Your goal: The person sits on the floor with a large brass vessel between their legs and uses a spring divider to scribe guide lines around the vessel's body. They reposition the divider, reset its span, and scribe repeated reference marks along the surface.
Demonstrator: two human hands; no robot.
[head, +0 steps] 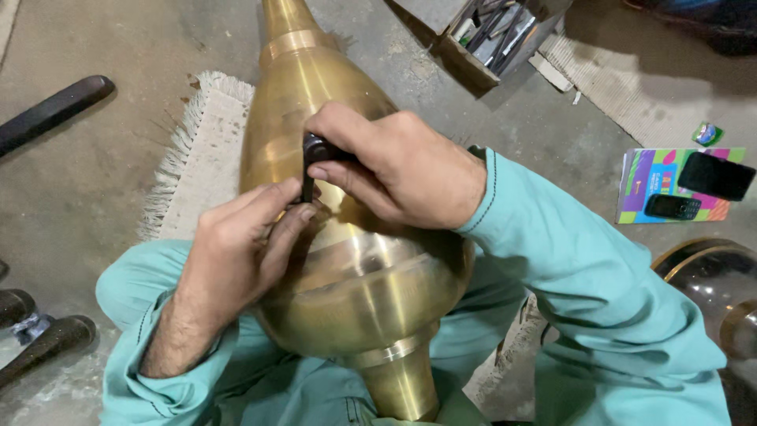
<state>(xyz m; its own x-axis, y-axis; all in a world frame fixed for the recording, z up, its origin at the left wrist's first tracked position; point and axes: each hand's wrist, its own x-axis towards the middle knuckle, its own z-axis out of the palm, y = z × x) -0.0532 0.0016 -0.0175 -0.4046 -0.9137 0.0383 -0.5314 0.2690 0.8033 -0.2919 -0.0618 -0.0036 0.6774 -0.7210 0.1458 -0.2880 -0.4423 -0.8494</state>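
Our right hand [402, 170] grips a small dark tool [309, 167] while our left hand [240, 248] pinches its lower end, both pressed against the big brass vessel [355, 276] lying directly beneath them on our lap.

We are looking at a metal workshop: someone is sitting on a bare concrete floor [95, 181] beside a frayed mat [206, 150], with a box of tools [485, 35] and a polished brass vessel [347, 268].

The brass finial [347, 260] is smooth metal with a satin, finely brushed sheen. A dark matt tool [309, 167] rests on it. Underneath: rough concrete floor [95, 181], fringed woven cloth mat [205, 150].
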